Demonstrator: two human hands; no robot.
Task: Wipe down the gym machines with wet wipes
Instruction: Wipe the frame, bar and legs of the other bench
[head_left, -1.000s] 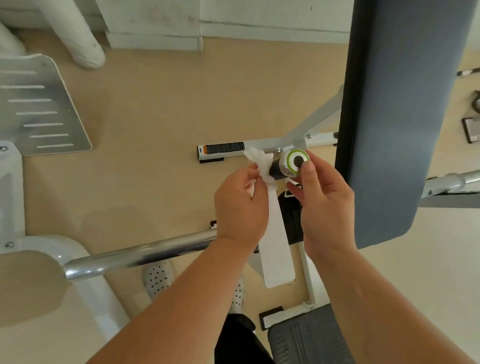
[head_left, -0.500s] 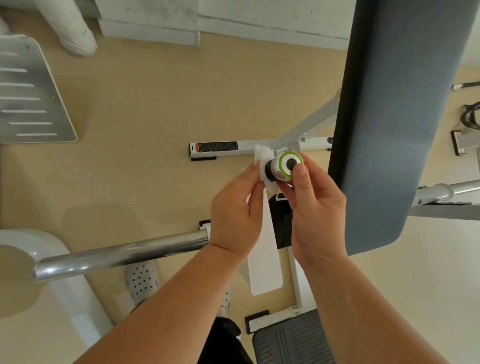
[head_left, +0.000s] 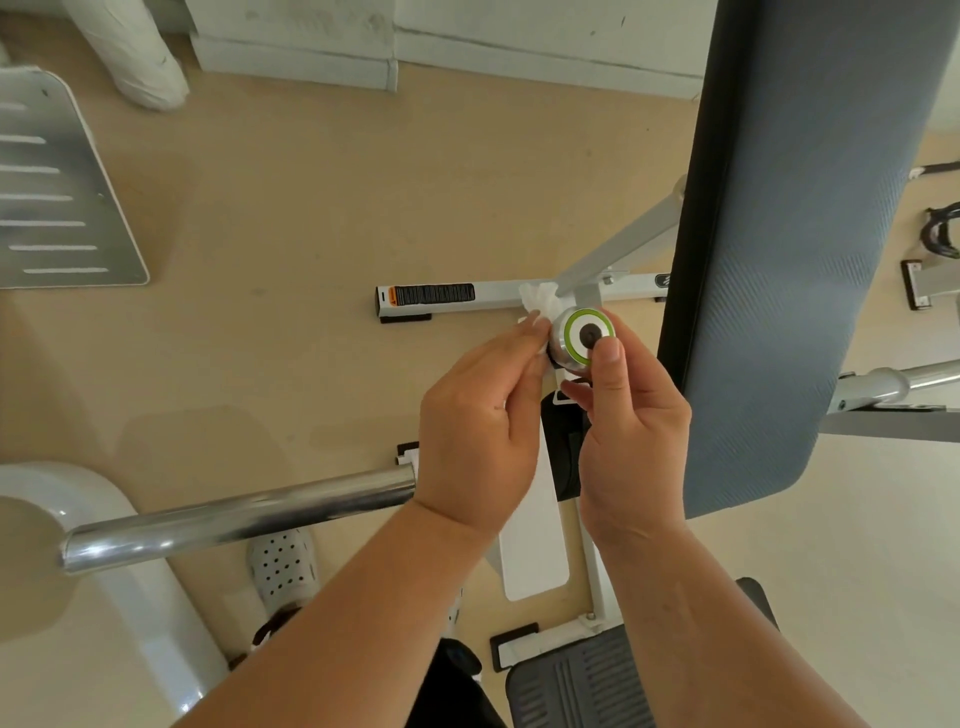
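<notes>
Wet wipe (head_left: 537, 300) pinched in left grip (head_left: 478, 421), drawn tighter against left side of knob (head_left: 581, 332) than a second ago. Right grip (head_left: 634, 415) curled round knob, thumb on its face. Likely still scrubbing rim; face next.

Beige floor (head_left: 270, 332) beneath white frame bar (head_left: 498, 297) and perforated white shoe (head_left: 283, 569)

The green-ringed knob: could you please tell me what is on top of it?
The thumb of the right hand lies on the knob, covering part of its green ring. The left hand holds a wet wipe against its side; what's beneath is hidden.
</notes>
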